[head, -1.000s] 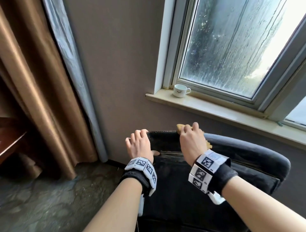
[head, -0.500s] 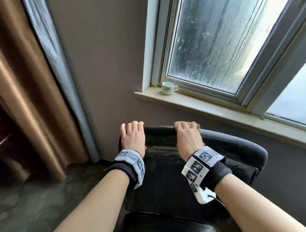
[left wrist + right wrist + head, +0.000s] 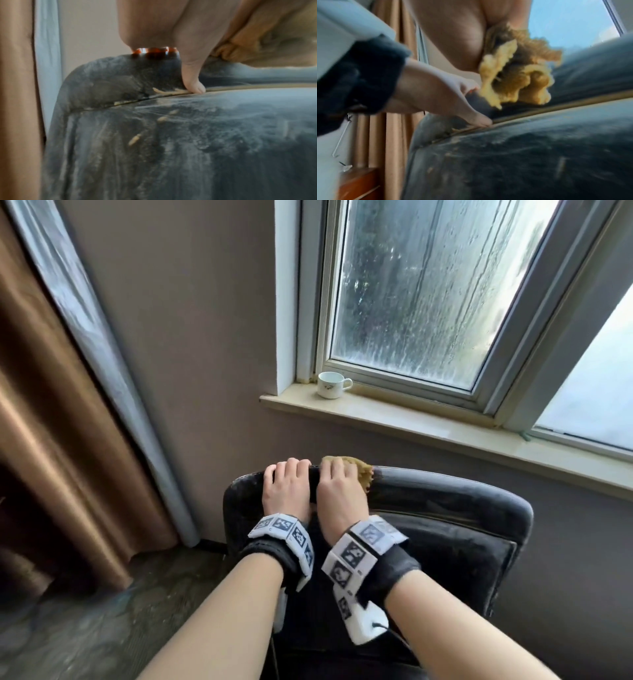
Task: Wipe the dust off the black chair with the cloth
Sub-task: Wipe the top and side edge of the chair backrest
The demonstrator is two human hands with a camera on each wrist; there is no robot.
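Note:
The black chair [image 3: 445, 508] faces me, its backrest grey with dust and crumbs [image 3: 205, 135]. My left hand [image 3: 287, 487] grips the backrest's top near its left corner, fingers curled over the edge. Its thumb [image 3: 190, 75] presses the front by the seam. Right beside it, my right hand [image 3: 337, 487] holds a bunched yellow cloth [image 3: 359, 469] against the top edge. The cloth [image 3: 513, 75] bulges out under the right palm onto the chair [image 3: 539, 155]. The fingertips of both hands are hidden behind the backrest.
A white cup [image 3: 329, 385] stands on the window sill [image 3: 428, 422] behind the chair, under a wet window. A brown curtain [image 3: 51, 440] hangs at the left, close to the chair's corner. Dark floor [image 3: 85, 628] lies to the left of the chair.
My right hand has slid the cloth left along the backrest's top until it is next to the left hand. The left hand keeps its grip on the chair.

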